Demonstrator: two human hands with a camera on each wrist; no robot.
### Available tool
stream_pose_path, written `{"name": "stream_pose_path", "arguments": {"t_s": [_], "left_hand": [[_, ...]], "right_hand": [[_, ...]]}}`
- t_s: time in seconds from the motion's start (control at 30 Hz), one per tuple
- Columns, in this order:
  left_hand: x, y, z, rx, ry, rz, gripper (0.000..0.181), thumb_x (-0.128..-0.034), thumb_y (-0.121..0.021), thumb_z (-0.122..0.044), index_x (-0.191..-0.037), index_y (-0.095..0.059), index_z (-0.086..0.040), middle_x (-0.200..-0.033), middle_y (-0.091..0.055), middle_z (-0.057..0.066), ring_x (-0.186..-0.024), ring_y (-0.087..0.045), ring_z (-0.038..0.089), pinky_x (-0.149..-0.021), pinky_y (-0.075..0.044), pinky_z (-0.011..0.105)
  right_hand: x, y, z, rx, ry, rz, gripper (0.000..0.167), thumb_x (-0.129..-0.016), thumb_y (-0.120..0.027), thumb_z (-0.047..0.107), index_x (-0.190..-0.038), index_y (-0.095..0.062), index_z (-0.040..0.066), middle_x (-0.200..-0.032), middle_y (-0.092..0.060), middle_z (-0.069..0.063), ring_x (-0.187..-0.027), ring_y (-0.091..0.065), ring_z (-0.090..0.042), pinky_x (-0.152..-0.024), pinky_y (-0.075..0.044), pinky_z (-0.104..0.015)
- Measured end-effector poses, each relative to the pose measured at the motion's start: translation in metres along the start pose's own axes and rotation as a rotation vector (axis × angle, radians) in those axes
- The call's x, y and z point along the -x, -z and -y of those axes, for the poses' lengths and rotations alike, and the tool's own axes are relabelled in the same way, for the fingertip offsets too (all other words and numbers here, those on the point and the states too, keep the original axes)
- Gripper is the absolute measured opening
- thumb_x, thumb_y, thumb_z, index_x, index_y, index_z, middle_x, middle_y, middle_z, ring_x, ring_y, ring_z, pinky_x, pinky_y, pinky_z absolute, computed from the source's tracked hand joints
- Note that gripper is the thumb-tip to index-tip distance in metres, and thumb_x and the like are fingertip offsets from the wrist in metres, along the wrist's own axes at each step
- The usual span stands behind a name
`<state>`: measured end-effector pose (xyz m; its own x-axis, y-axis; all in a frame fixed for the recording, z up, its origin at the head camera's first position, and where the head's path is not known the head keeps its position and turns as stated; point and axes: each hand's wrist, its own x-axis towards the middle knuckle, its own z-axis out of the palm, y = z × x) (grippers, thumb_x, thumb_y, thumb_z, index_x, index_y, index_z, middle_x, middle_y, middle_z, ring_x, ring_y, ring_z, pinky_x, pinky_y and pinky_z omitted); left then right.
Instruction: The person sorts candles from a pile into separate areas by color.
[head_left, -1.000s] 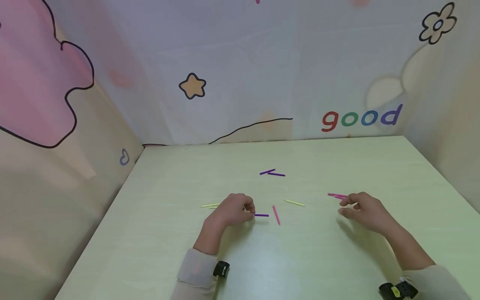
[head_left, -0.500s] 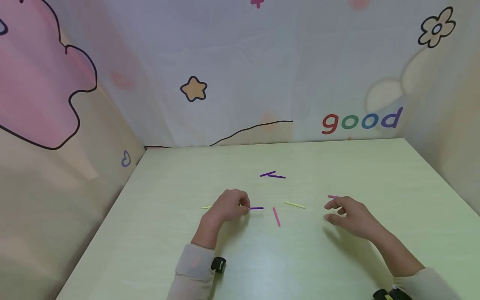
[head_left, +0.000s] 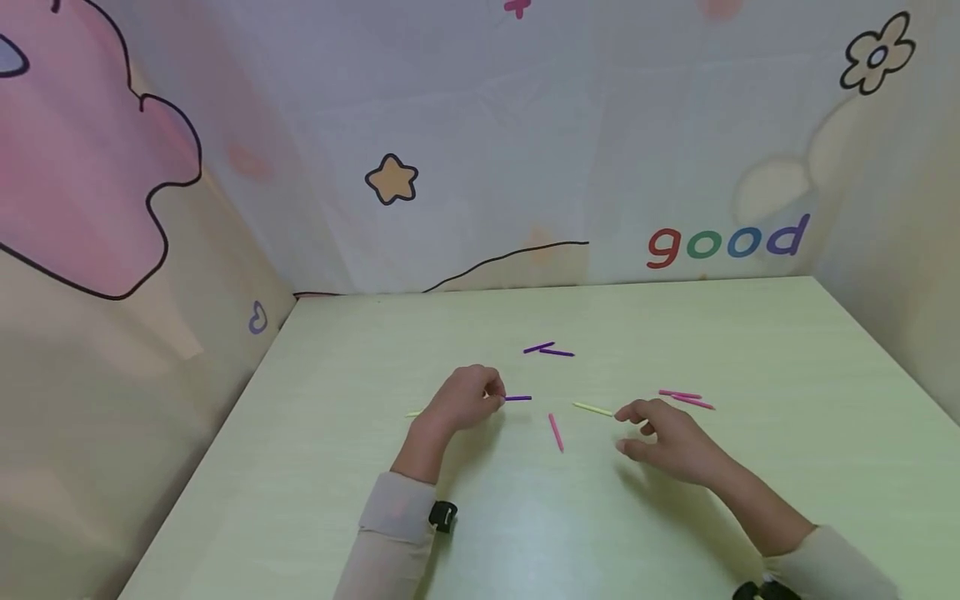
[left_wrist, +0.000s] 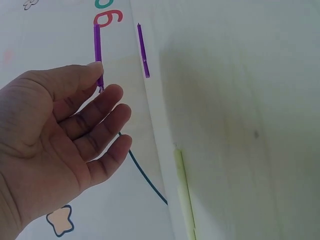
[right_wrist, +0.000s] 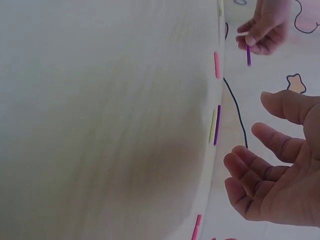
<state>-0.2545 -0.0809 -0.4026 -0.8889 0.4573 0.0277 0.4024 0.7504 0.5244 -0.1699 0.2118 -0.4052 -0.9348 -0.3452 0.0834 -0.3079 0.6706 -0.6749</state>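
Pale counter (head_left: 540,525): left hand (head_left: 465,400) pinches purple stick (head_left: 519,398) near one end; right hand (head_left: 669,437) grip apart, empty. Light, level hold advised.

The held purple stick (head_left: 518,398) matches the far sticks (head_left: 557,352); the right sticks (head_left: 694,403) are pink, the tabletop (head_left: 525,525) pale green, the far printed star (head_left: 392,179) orange, black-outlined.

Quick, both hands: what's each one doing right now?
Left hand: closed, pinching a purple stick.
Right hand: open, thumb and fingers apart, holding nothing.
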Motion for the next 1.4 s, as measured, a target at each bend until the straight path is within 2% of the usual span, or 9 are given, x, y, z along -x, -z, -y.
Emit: {"name": "stream_pose_path", "arguments": {"t_s": [0.37,0.7,1.0,1.17,1.4], "left_hand": [[-0.014,-0.001,-0.001,-0.018,0.022,-0.018,0.005,-0.0872,-0.062,-0.009,-0.084,-0.063,-0.011,-0.081,-0.055,-0.002,-0.075,-0.049,0.015,-0.066,-0.043,0.028],[-0.028,-0.011,0.003,-0.024,0.044,0.006,0.004,-0.0881,-0.062,-0.012,-0.085,-0.062,-0.01,-0.081,-0.055,-0.002,-0.077,-0.049,0.015,-0.068,-0.042,0.027],[-0.04,-0.012,0.004,-0.064,0.044,-0.019,0.006,-0.0882,-0.062,-0.014,-0.085,-0.062,-0.009,-0.079,-0.054,-0.002,-0.074,-0.049,0.014,-0.065,-0.041,0.026],[-0.045,-0.013,0.005,-0.059,0.077,-0.015,0.005,-0.0883,-0.062,-0.014,-0.087,-0.062,-0.01,-0.079,-0.054,-0.002,-0.074,-0.049,0.014,-0.064,-0.041,0.025],[-0.051,-0.015,0.003,-0.019,0.104,-0.021,0.004,-0.0883,-0.062,-0.013,-0.089,-0.063,-0.009,-0.079,-0.055,0.0,-0.073,-0.049,0.015,-0.064,-0.041,0.025]], "right_hand": [[-0.009,-0.017,0.016,-0.068,0.0,0.052,0.036,-0.084,-0.068,0.016,-0.114,-0.056,0.001,-0.112,-0.057,-0.014,-0.095,-0.057,-0.032,-0.076,-0.046,-0.04],[-0.016,-0.036,0.031,-0.132,-0.077,0.079,0.045,-0.084,-0.068,0.022,-0.12,-0.053,0.0,-0.111,-0.055,-0.017,-0.093,-0.056,-0.027,-0.076,-0.046,-0.039],[-0.03,-0.047,0.031,-0.071,-0.033,0.097,0.047,-0.08,-0.072,0.019,-0.118,-0.052,-0.003,-0.103,-0.057,-0.014,-0.09,-0.056,-0.026,-0.078,-0.046,-0.041],[-0.036,-0.052,0.027,-0.012,0.004,0.111,0.046,-0.077,-0.074,0.014,-0.115,-0.054,-0.004,-0.096,-0.054,-0.011,-0.086,-0.051,-0.023,-0.074,-0.043,-0.037],[-0.04,-0.055,0.024,0.026,-0.017,0.111,0.046,-0.074,-0.077,0.014,-0.112,-0.055,-0.002,-0.09,-0.049,-0.008,-0.083,-0.047,-0.022,-0.072,-0.041,-0.036]]}}
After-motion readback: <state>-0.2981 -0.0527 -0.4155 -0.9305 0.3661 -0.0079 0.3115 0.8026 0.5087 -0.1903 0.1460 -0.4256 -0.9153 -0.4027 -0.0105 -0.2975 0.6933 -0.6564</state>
